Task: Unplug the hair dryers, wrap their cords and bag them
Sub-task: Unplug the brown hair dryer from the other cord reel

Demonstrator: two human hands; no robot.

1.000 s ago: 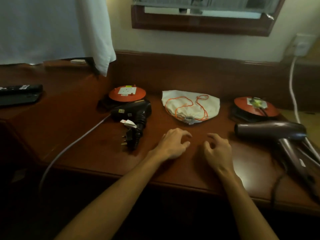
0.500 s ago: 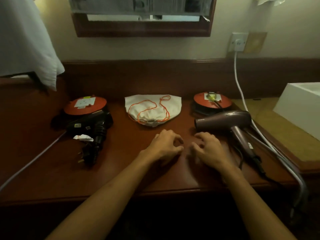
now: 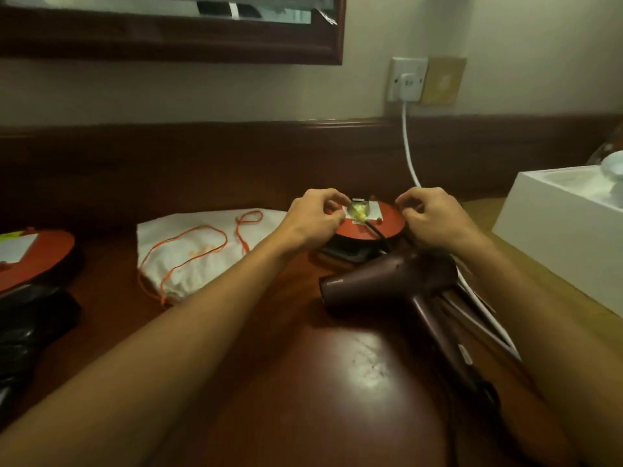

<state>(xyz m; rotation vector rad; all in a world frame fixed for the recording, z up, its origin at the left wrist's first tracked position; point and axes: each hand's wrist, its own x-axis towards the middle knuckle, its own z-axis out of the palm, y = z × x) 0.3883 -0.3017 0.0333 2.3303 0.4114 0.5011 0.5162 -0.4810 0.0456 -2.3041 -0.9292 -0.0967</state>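
A dark, glossy wooden bench [image 3: 337,382] runs along a pale wall, with a raised wooden back edge and a framed mirror [image 3: 168,45] above it, cut off at the top. Both hands reach to a round red cord reel [image 3: 387,225] at the back. The left hand [image 3: 315,220] has its fingers [image 3: 332,197] curled just beside the reel's white socket plate; the right hand [image 3: 435,220] has its fingers curled at the reel's right rim. Whether either grips anything I cannot tell.

Just in front of the right hand lies a smooth plum hair dryer [image 3: 387,288], nozzle toward the left, its black cord [image 3: 377,232] running up to the yellowish plug [image 3: 359,212] between the two hands. Left of the left hand lies a soft cream drawstring bag [image 3: 188,257] with an orange cord. Far left, a second reel [image 3: 37,254] and a black hair dryer [image 3: 30,332] are cut off and murky. Behind the right hand a white cable [image 3: 408,150] hangs from a wall socket [image 3: 406,79].
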